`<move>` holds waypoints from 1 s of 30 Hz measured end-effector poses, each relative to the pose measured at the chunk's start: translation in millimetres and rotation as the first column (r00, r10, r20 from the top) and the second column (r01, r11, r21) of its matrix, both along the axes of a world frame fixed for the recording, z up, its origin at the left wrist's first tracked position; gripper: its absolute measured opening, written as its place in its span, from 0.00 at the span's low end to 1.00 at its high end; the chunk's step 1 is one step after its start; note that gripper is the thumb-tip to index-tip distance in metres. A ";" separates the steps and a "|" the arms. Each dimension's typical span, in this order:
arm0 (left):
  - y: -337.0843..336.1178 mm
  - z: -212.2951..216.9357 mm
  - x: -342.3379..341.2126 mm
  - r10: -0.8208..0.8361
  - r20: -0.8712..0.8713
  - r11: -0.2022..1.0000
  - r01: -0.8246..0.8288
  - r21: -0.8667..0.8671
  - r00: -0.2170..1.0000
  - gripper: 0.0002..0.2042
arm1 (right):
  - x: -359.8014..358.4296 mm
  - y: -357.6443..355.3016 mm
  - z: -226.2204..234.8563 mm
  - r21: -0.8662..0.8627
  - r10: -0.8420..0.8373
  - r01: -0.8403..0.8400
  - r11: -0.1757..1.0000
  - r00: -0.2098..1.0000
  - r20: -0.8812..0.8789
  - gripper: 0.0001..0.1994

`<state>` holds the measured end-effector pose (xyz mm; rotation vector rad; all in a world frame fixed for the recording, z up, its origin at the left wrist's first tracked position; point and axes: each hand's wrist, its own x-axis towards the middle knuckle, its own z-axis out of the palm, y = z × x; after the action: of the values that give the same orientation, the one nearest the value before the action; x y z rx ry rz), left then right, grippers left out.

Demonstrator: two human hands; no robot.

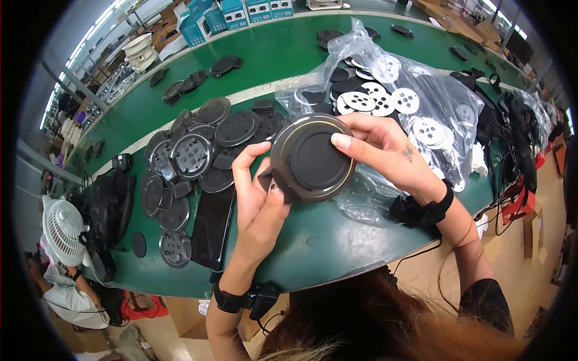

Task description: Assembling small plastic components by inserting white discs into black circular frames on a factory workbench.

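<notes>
Head view: you hold a round black disc part [311, 157] in both hands above the green table [313, 240].
Your left hand [259, 201] cups its lower left edge, thumb on the rim, fingers curled behind; your right hand [385, 150] grips the right edge, index finger lying across the raised centre. A pile of black round parts [192, 162] lies to the left; a clear plastic bag of white perforated discs [394, 99] sits just behind your right hand.

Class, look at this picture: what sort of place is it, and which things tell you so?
Probably a factory assembly bench. A long green worktable carries a pile of identical dark round discs, a clear bag of white perforated discs and stacked blue boxes.
</notes>
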<state>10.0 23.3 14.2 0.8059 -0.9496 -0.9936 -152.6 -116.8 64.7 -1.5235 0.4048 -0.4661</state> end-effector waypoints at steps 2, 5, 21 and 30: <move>-1.6 1.1 -1.7 0.024 -0.037 0.999 -0.025 -0.035 0.999 0.28 | 2.4 5.4 -1.9 0.012 -0.024 0.023 1.000 0.998 0.050 0.22; -4.4 5.4 -6.7 0.053 -0.076 0.998 -0.055 -0.026 0.996 0.26 | 2.7 0.3 -9.1 -0.781 -0.154 0.303 0.546 0.953 0.262 0.28; -4.0 5.6 -9.4 0.078 -0.126 0.994 -0.067 0.087 0.989 0.20 | 3.7 -5.6 2.8 -0.097 0.131 -0.145 0.985 0.982 -0.136 0.19; -2.0 10.9 -5.8 0.014 -0.341 0.978 0.058 0.200 0.940 0.24 | 38.4 -79.0 26.6 -0.151 0.107 -0.139 0.979 0.974 -0.201 0.15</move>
<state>4.2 21.3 25.1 0.7638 -0.5630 -1.2209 -114.2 -195.8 91.3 -1.7510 0.4261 -0.2596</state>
